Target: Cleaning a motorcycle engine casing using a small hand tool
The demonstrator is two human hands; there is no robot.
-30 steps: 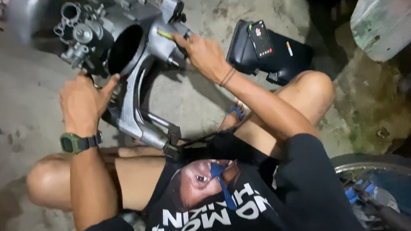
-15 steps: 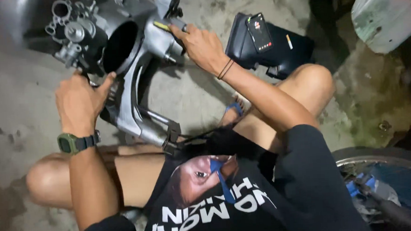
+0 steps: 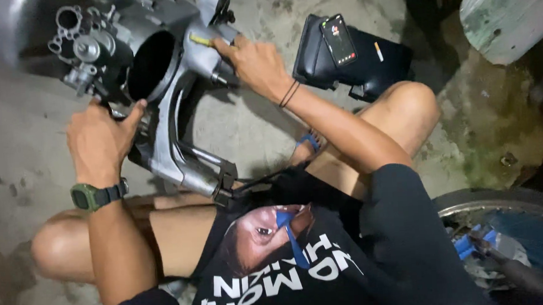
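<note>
Both hands held a grey engine casing on the concrete floor.

The left hand (image 3: 101, 143) was closed around the casing's lower edge, just below its large round bore; the right hand (image 3: 251, 64) was curled on the upper right side, fingertips pinching a small yellow-tipped tool (image 3: 200, 40) against the metal. The engine casing (image 3: 157, 90) stood tilted between the hands, its long arm running down toward the person's lap. Beyond the right hand lay a black seat (image 3: 366, 67) with a phone (image 3: 338, 41) and a small white stick (image 3: 378, 51) on it; a tyre (image 3: 503, 199) sat near the right elbow. The casing looked heavy and unevenly propped, so it could tip or slip if the left grip loosened, pinching fingers or dropping onto the bare legs.
</note>
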